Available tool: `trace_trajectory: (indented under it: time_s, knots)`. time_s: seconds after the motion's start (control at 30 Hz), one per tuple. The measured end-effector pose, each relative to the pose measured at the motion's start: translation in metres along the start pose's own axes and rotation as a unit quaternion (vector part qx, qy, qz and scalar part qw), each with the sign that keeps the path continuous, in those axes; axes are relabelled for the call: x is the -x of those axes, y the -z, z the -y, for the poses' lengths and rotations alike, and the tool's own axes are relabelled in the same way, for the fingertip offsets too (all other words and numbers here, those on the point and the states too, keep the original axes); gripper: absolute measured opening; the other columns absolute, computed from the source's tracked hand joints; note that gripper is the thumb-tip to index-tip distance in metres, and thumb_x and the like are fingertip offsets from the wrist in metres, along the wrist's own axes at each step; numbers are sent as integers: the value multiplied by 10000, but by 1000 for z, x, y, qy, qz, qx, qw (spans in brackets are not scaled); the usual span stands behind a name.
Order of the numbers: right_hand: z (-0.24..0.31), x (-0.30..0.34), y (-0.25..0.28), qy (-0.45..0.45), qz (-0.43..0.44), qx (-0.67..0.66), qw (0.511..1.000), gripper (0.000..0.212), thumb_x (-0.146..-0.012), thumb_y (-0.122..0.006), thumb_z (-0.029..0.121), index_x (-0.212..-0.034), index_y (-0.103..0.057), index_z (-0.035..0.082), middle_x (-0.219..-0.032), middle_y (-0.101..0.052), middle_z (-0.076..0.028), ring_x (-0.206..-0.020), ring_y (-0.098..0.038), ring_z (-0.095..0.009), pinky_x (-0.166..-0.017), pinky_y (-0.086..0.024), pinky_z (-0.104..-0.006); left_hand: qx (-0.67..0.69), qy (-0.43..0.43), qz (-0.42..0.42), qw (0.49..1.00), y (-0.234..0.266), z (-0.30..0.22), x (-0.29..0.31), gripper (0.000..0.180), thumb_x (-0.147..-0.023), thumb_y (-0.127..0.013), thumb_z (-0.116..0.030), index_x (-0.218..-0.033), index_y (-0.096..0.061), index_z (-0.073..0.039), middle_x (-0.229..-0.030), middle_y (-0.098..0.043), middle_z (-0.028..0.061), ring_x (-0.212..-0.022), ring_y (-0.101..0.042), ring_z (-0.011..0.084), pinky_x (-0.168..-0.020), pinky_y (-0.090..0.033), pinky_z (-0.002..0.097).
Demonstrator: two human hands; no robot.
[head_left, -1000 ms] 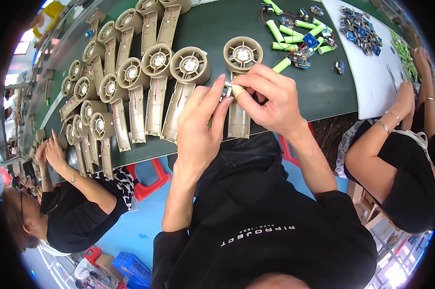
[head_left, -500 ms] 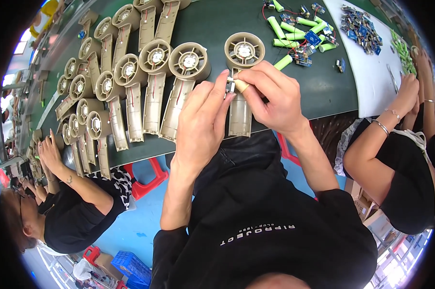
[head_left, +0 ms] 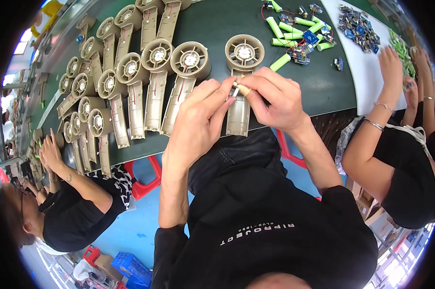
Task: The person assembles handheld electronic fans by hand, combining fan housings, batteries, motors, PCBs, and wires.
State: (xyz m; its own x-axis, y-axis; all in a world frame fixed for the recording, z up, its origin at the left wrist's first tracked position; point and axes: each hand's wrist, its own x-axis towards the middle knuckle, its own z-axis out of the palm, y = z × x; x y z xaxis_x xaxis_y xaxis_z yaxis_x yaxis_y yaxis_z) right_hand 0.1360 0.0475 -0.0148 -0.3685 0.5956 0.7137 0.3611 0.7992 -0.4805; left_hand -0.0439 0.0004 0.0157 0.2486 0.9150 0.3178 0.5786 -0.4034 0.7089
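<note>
A small circuit board [head_left: 234,91] with pale and dark parts is pinched between the thumb and fingers of my left hand [head_left: 198,113]. My right hand [head_left: 277,98], closed in a pinch, meets it from the other side. A tan finger cot [head_left: 244,90] covers one of its fingertips. What the right fingertips grip, perhaps a tiny pale plug, is too small and hidden to make out. Just below both hands lies a tan fan shell [head_left: 245,52], its round grille at the far end and its open, hollow handle [head_left: 237,118] toward me.
Many similar fan shells [head_left: 131,70] stand in rows at the left of the dark green table [head_left: 313,94]. Green battery cells [head_left: 280,62] wired to boards lie at the far right. A white sheet [head_left: 357,82] bears a heap of boards [head_left: 359,29]. People work on both sides.
My hands stay together at the board, which has tilted and shifted slightly nearer and to the right. The person at the right has moved a hand up and left over the white sheet.
</note>
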Motion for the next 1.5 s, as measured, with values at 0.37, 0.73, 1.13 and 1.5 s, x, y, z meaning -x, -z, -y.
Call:
trace_trajectory:
  time_s: [0.37, 0.73, 1.13, 1.5]
  knots:
    - [6, -7, 10, -102, -5, -51, 993, 234, -814, -685, -45, -1045, -684, -10, -812, -619, -93, -615, -588, -156, -547, -459, -261, 20, 98, -66, 993, -31, -17, 7, 458, -876, -585, 3, -1316, -458, 25, -944, -613, 244, -818, -606, 411, -707, -475, 450]
    - [-21, 11, 30, -290, -83, -124, 945, 317, -895, -626, -17, -1212, -613, -6, -840, -612, -22, -608, -510, -35, -509, -404, -181, -248, 130, -172, 945, 153, 52, -162, 353, -911, -485, -96, -1236, -547, 28, -1031, -661, 284, -1012, -635, 424, -871, -494, 453]
    - [-18, 0, 32, -340, -23, -90, 936, 294, -825, -678, -44, -1116, -661, -2, -779, -586, -11, -578, -467, -39, -522, -369, -194, -413, 210, -47, 885, 184, 280, -240, 384, -868, -589, -187, -1230, -594, -60, -1175, -645, 221, -1109, -604, 399, -946, -486, 456]
    - [-21, -23, 39, -317, -71, -27, 946, 195, -855, -680, 7, -1049, -683, -1, -769, -577, -7, -578, -457, -48, -508, -356, -205, -351, 91, 45, 931, 102, 233, -300, 603, -911, -592, -336, -1374, -411, 5, -1119, -624, 313, -1081, -585, 460, -929, -469, 499]
